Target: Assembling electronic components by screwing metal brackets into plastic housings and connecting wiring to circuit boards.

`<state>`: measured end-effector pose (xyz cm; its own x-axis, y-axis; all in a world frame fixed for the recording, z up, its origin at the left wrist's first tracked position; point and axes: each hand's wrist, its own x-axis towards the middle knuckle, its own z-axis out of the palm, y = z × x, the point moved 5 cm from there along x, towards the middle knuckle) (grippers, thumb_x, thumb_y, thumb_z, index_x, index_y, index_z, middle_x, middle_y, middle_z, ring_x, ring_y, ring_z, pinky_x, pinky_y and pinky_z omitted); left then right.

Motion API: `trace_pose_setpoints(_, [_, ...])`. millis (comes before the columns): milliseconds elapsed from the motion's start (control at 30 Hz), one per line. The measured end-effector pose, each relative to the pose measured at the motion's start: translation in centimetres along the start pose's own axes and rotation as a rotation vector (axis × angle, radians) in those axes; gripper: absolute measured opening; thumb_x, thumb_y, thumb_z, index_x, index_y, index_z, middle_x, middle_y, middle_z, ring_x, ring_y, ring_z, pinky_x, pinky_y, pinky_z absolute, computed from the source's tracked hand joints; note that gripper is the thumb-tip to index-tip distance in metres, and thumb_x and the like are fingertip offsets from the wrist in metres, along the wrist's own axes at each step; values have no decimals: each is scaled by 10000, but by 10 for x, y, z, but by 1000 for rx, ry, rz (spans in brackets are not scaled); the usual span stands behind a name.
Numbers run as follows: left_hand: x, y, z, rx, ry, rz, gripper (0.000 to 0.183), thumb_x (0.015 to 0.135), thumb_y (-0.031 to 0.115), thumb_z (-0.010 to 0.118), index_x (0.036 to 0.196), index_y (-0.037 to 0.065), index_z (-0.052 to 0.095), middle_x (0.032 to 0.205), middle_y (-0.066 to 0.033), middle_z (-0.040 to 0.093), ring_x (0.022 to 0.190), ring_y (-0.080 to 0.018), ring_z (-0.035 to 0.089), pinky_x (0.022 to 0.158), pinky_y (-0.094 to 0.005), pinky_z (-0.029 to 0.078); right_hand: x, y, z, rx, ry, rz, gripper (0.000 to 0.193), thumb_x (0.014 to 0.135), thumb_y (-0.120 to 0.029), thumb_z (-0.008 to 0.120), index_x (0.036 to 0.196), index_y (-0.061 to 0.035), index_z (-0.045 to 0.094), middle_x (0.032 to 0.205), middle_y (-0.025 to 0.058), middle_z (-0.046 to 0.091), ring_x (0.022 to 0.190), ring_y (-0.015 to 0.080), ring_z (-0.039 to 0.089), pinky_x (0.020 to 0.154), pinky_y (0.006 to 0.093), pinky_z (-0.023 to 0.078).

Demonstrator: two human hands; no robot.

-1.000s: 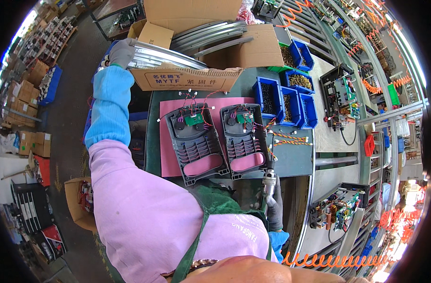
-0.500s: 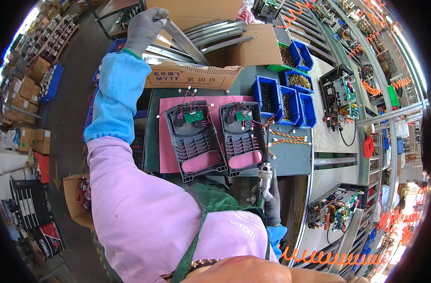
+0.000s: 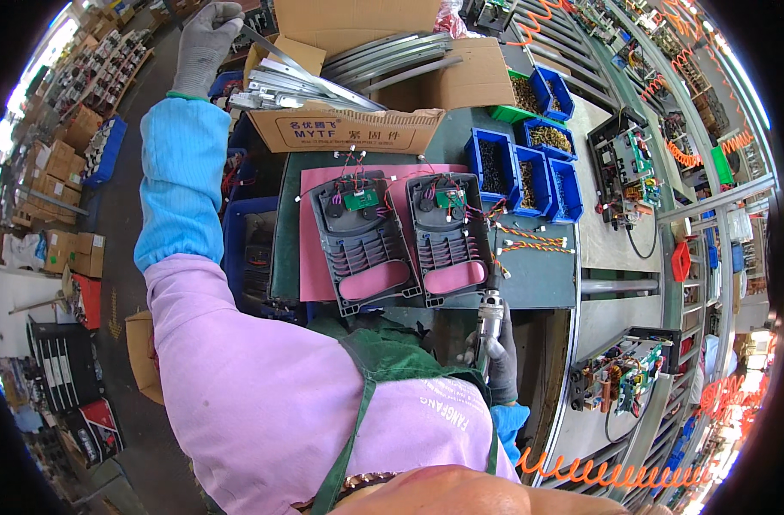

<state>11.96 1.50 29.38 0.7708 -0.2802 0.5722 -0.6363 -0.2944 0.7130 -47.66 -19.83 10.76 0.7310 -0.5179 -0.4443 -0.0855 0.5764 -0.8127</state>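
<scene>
My left hand (image 3: pixel 208 47), in a grey glove, is raised at the far left, its fingers pinched on the upper end of a flat metal strip (image 3: pixel 290 62). The strip slants down to the right into an open cardboard box (image 3: pixel 426 130), where several similar metal strips (image 3: pixel 392 56) lie. Low by the table's front edge, my right hand (image 3: pixel 502 356), also gloved, is wrapped round a silver power screwdriver (image 3: pixel 490 316) with its tip pointing away from me. Just left of the tool lie two dark grey plastic housings (image 3: pixel 363 245) (image 3: pixel 448 236) with small green circuit boards and wires.
A pink mat (image 3: pixel 310 257) lies under the housings on the green table (image 3: pixel 529 287). Blue bins (image 3: pixel 492 167) of screws stand at its right, near twisted red and yellow wires (image 3: pixel 538 245). Farther right, a roller conveyor carries open electronic units (image 3: pixel 623 378). An orange coiled hose (image 3: pixel 598 470) hangs nearby.
My left hand has moved left and away, drawing the strip's upper end with it so that it lies at a flatter slant. My right hand still holds the screwdriver; the whole view has shifted slightly.
</scene>
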Motion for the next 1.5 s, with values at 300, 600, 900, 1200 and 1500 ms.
trace_pose_setpoints(300, [-29,17,81,264,309,-28,350,887,223,636,1185,42,603,966,-89,694,891,-176,668,823,-293,520,-7,3,2,12,-33,-4,989,759,-288,684,1535,-159,84,869,120,570,625,171,611,611,331,572])
trace_pose_setpoints(600, [-41,156,84,-1956,-332,282,496,958,393,556,1294,45,443,1039,-161,642,879,-263,667,828,-409,557,-20,8,-14,67,32,-34,1030,720,-329,713,1523,-127,101,864,136,582,593,177,638,589,331,590])
trace_pose_setpoints(900, [-88,171,152,-2025,-754,325,243,997,170,498,1203,42,503,971,-144,654,872,-245,673,795,-385,573,-20,10,-12,82,-14,-60,1056,716,-296,740,1533,-99,100,1067,121,526,720,160,596,596,284,571])
trace_pose_setpoints(1200, [-125,171,168,-1101,-509,27,323,943,196,598,1226,61,520,984,-104,652,878,-240,674,783,-384,567,-23,17,-22,77,18,-31,1067,690,-351,767,1534,-198,134,863,114,534,580,167,595,575,326,573])
trace_pose_setpoints(1500, [-143,165,190,-797,-563,117,287,1026,146,381,1269,30,479,1074,-156,635,953,-244,671,893,-372,564,-24,18,-26,71,24,-37,1059,685,-341,757,1533,-191,142,873,113,534,579,164,593,583,326,580])
